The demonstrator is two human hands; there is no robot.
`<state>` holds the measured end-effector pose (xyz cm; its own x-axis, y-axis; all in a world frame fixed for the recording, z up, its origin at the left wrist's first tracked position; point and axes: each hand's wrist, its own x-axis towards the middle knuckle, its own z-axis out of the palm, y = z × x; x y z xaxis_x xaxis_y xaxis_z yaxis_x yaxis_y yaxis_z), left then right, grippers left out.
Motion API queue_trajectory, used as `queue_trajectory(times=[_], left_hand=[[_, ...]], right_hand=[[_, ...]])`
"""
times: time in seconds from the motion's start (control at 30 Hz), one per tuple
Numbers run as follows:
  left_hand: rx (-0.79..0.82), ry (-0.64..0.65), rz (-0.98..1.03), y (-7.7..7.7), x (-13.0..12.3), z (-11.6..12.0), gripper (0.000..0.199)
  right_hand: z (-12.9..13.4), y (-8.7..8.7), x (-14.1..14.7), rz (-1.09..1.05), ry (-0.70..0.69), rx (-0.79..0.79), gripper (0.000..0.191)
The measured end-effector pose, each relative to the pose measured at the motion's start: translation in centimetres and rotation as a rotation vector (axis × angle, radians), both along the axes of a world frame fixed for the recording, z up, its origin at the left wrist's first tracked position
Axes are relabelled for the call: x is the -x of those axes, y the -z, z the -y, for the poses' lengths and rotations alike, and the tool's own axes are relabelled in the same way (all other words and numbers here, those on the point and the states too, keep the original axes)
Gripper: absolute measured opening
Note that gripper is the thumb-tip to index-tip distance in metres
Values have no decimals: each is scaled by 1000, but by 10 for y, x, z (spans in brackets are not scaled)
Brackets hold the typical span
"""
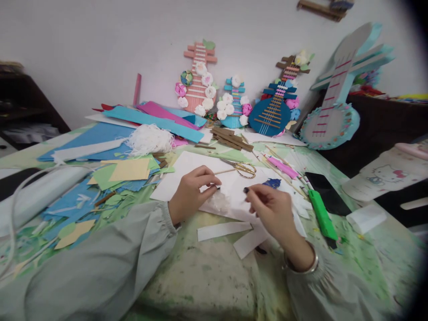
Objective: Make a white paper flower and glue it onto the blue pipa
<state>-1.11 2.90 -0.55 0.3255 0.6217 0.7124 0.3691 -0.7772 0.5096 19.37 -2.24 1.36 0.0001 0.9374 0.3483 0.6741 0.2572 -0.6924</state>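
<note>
My left hand [195,191] is closed in a pinch above a crumpled whitish paper piece [220,201]; a thin wooden stick [224,171] reaches out beside its fingertips. What exactly the fingers grip is too small to make out. My right hand [269,205] hovers to the right over white sheets, thumb and forefinger brought together, and anything between them is too small to see. Gold-handled scissors [244,169] lie on the white paper [187,167] behind the hands. Two white paper strips [223,231] rest at its front edge.
Paper scraps [130,170] and white string [150,139] cover the left side. Decorated paper instruments [272,117] lean along the wall. A green glue gun or cutter [321,215], black phone [327,193] and cup [388,171] are at the right.
</note>
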Motion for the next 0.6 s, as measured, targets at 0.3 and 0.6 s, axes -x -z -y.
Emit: queue_trajectory(times=[0.3,0.6], left_hand=[[-329,108,-222,7,-3,1,9],[-332,110,-181,13,-5,2,12]], right_hand=[[-11,-7,-60,864,452,239,42],[-17,0,-57,880,422,340,35]])
